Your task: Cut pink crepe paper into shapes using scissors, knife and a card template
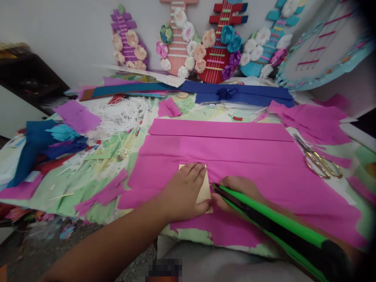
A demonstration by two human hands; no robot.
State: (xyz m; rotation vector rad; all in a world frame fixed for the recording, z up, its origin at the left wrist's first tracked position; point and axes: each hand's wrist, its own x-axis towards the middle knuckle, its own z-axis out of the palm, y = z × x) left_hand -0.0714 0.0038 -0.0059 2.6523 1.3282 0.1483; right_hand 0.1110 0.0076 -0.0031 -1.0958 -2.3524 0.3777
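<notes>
My left hand (188, 192) lies flat, fingers stretched out, on a small cream card (203, 192), pressing it onto a large sheet of magenta paper (252, 156). Just right of the card, my right hand (241, 188) is closed around the front end of a green and black utility knife (273, 215). The knife's tip is at the card's right edge, and its long body slants back toward me; the blade itself is too small to make out. A folded magenta strip (220, 129) runs along the far side of the sheet.
Gold-handled scissors (320, 162) lie at the right, beside crumpled magenta paper (311, 119). Tangled white string (126, 117) and paper scraps (102, 192) cover the left. Dark blue paper (243, 94) lies behind. Decorated paper guitars (217, 58) lean on the wall.
</notes>
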